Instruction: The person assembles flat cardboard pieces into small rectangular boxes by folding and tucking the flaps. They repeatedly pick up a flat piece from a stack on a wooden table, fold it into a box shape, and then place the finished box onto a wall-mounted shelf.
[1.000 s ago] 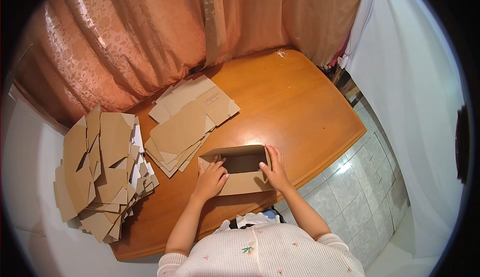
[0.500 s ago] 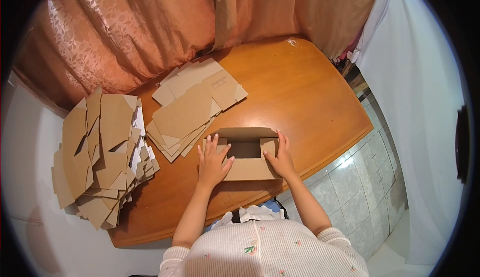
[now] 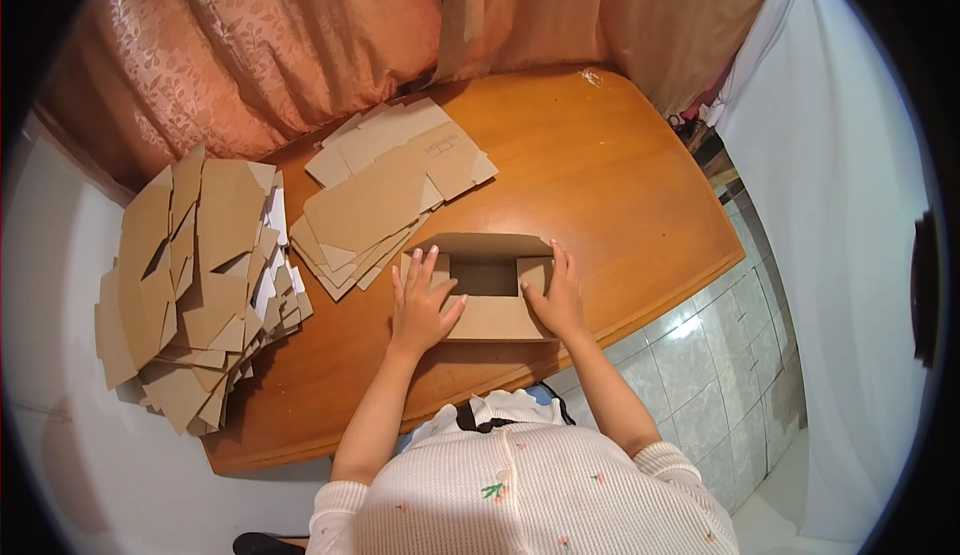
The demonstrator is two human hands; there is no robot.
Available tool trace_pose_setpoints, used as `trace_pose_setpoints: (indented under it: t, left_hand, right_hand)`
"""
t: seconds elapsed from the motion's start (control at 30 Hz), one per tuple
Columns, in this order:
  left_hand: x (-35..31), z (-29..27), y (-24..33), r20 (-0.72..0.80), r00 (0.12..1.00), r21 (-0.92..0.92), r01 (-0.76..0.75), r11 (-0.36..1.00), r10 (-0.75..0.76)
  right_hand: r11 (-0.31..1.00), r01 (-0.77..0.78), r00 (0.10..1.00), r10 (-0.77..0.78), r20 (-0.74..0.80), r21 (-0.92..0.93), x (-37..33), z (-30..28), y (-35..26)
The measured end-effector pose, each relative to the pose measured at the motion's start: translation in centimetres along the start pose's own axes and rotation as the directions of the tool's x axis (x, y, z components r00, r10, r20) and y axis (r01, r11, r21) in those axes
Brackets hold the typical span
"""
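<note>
A brown cardboard box [image 3: 498,319] sits near the table's front edge. Its back flap stands raised, the side flaps are folded inward, and the dark interior shows through a rectangular gap. My left hand [image 3: 421,303] rests on the left flap and front corner, fingers spread and stretched out. At the other end, my right hand [image 3: 560,298] holds the box's right side, thumb on the inward flap and fingers along the outer wall. The undersides of the fingers are hidden.
Several flattened cardboard blanks [image 3: 365,200] lie on the wooden table [image 3: 610,185] beyond my left hand. A taller, uneven pile of folded cardboard [image 3: 215,290] stands at the left. Orange curtains [image 3: 270,45] hang behind, a white cloth [image 3: 830,205] at the right.
The whole scene sits slightly higher in the picture. Both hands and the box keep about the same places on the table.
</note>
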State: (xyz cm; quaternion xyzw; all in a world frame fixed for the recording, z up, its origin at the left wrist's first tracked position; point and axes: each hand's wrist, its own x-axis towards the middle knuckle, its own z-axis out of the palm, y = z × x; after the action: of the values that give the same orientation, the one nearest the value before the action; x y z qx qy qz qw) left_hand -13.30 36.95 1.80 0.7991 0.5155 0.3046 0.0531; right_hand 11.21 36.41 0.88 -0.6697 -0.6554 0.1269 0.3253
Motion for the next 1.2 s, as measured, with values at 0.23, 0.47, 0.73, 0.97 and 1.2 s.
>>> trace_pose_setpoints:
  t: [0.23,0.47,0.73,0.97,1.2]
  left_hand:
    - [-0.3,0.3,-1.7,-0.289,0.908,-0.215,0.247,0.945,-0.303]
    - [0.8,-0.4,-3.3,0.046,0.912,-0.446,0.385,0.808,-0.408]
    - [1.5,-0.7,-1.6,0.171,0.882,-0.029,0.45,0.893,-0.439]
    - [1.2,0.3,-1.9,0.111,0.901,0.0,0.422,0.906,-0.42]
    - [0.7,1.1,-4.5,0.367,0.668,-0.607,0.699,0.377,-0.647]
  right_hand:
    - [0.918,-0.007,0.999,0.02,-0.029,0.395,0.2,0.9,2.4]
    - [0.972,0.018,1.0,-0.014,-0.022,0.236,-0.1,1.3,1.8]
    - [0.984,0.002,1.0,-0.002,-0.005,0.176,-0.1,1.1,1.1]
    - [0.995,-0.029,0.999,0.026,0.033,0.093,-0.1,0.7,0.4]
    - [0.762,-0.48,0.873,0.368,0.319,0.435,0.5,-1.0,0.6]
